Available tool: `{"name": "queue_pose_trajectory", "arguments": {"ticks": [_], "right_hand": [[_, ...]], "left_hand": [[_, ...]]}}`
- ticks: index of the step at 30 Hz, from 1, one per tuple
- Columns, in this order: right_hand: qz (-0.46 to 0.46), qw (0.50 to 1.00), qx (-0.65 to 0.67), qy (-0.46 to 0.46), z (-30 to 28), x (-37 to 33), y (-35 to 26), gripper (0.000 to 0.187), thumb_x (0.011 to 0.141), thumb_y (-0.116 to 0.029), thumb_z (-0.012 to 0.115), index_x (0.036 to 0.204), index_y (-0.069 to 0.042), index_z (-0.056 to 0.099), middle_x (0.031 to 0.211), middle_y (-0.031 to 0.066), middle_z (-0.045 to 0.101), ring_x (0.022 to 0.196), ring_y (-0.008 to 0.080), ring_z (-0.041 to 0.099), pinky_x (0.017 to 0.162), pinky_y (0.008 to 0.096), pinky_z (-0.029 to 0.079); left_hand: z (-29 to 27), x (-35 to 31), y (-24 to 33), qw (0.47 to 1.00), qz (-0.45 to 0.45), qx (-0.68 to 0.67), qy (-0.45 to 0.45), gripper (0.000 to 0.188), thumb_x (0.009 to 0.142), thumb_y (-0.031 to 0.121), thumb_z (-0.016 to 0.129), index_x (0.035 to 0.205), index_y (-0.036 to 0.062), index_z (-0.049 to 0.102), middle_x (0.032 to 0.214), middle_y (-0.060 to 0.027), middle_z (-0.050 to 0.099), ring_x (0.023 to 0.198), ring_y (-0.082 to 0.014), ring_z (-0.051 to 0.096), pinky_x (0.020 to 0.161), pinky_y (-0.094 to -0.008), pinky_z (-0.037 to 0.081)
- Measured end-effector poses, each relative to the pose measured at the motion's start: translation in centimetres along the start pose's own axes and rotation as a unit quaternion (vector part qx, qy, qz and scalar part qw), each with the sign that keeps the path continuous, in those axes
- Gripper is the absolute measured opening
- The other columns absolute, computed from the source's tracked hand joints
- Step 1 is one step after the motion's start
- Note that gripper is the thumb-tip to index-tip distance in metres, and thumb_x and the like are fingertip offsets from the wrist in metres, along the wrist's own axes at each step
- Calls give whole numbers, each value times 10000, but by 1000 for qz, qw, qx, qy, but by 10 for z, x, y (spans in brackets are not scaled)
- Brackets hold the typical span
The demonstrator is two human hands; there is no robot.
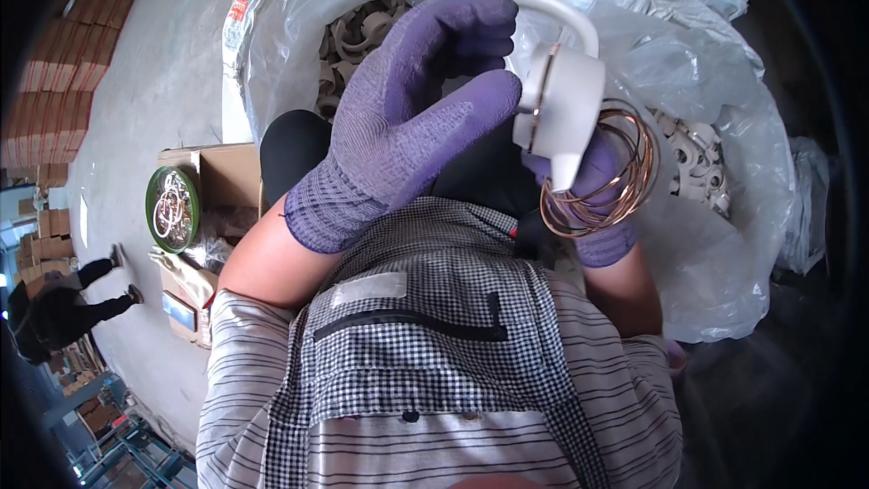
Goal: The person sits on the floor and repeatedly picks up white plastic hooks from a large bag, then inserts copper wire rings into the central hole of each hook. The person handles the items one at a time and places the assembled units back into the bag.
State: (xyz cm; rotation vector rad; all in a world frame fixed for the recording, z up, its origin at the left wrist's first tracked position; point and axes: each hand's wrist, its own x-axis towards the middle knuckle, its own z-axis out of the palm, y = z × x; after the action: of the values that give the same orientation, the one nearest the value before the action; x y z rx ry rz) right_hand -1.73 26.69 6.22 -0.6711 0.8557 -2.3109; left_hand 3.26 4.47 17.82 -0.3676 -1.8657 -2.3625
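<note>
Purple-gloved left hand, upper centre, curves with thumb and fingers parted; the right hand, right of centre, grasps a white fitting, apparently steadying it beside coiled copper wire.

Apparently no readable lettering or numbers

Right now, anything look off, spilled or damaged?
Nothing clearly spilled or damaged. Only the copper-coloured loops look slightly untidy: bunched unevenly at the right hand, beside the white piece. Could be normal.
</note>
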Motion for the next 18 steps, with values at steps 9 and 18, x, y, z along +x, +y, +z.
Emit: {"name": "queue_pose_trajectory", "arguments": {"ticks": [9, 18], "right_hand": [[149, 914, 122, 358, 84, 0, -3, 553, 1066, -421, 389, 1402, 9, 480, 1182, 179, 661, 758, 161, 656, 545, 245, 526], [16, 949, 269, 161, 62, -26, -14, 396, 1002, -309, 533, 1304, -57, 577, 1081, 79, 668, 625, 86, 501, 514, 257, 360]], "left_hand": [[1, -28, -52, 952, 133, 266, -71, 663, 861, 257, 760, 1434, 16, 528, 1405, -211, 543, 1292, -356, 540, 1114, -457, 424], [8, -29, -39, 951, 108, 261, -124, 608, 877, 174, 753, 1416, 4, 530, 1404, -210, 547, 1277, -348, 545, 1094, -421, 421]]}}
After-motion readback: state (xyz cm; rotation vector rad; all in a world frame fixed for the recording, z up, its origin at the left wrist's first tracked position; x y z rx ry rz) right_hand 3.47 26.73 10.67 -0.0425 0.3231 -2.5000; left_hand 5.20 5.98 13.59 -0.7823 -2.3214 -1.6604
